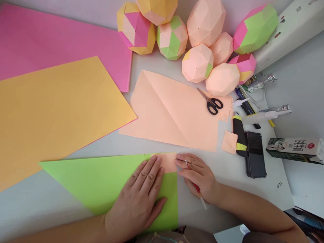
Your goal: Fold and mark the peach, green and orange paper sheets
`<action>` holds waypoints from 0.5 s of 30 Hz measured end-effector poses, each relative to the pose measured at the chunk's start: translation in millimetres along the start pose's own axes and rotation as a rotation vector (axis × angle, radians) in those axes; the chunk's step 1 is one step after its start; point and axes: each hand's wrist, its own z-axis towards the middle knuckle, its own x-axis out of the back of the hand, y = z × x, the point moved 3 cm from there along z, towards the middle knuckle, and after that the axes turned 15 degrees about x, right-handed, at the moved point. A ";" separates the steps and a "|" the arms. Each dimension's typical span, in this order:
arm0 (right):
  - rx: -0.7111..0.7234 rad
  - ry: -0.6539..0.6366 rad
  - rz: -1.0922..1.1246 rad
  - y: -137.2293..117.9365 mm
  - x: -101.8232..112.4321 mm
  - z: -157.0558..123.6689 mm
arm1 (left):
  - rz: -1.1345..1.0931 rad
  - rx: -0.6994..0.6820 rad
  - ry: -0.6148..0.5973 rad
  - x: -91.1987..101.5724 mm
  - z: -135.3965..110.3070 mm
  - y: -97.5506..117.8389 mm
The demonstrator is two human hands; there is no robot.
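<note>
My left hand (140, 194) lies flat on a green sheet of paper (96, 179), its fingers stretched out. The fingertips rest on a small peach paper piece (168, 162) placed at the sheet's upper right corner. My right hand (199, 175) is closed around a thin red pen (197, 189) with a clear end. Its fingertips touch the right edge of the peach piece. Part of the green sheet is hidden under my left hand and forearm.
Above lie a peach sheet (167, 108), scissors (211, 101), a yellow sheet (58, 114) and a pink sheet (63, 40). Several faceted paper eggs (206, 22) stand at the back. On the right are a phone (255, 155), a black-and-yellow tool (240, 135) and a carton (295, 149).
</note>
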 end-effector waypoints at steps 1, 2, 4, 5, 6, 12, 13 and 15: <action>-0.001 0.001 -0.002 0.1 0.0 -0.3 | 0.000 0.000 -0.001 -0.2 0.3 0.0; -0.001 0.002 -0.004 0.1 0.0 -0.5 | -0.001 -0.001 0.001 -0.3 0.5 0.0; -0.004 0.003 -0.007 0.1 0.1 -0.4 | -0.004 -0.001 0.002 -0.4 0.9 0.1; -0.004 0.004 -0.008 0.0 0.3 -0.3 | -0.005 -0.001 0.003 -0.3 0.9 0.2; -0.003 0.005 -0.010 -0.1 0.4 -0.1 | -0.007 -0.001 0.004 -0.2 0.8 0.3; 0.008 0.007 -0.006 -0.9 1.2 0.6 | -0.007 -0.002 -0.005 0.2 0.8 0.5; 0.009 0.007 -0.006 -0.9 1.4 0.6 | -0.008 -0.004 -0.006 0.4 0.9 0.5; 0.008 0.007 -0.007 -0.7 1.6 0.5 | -0.009 -0.005 -0.005 0.9 0.9 0.6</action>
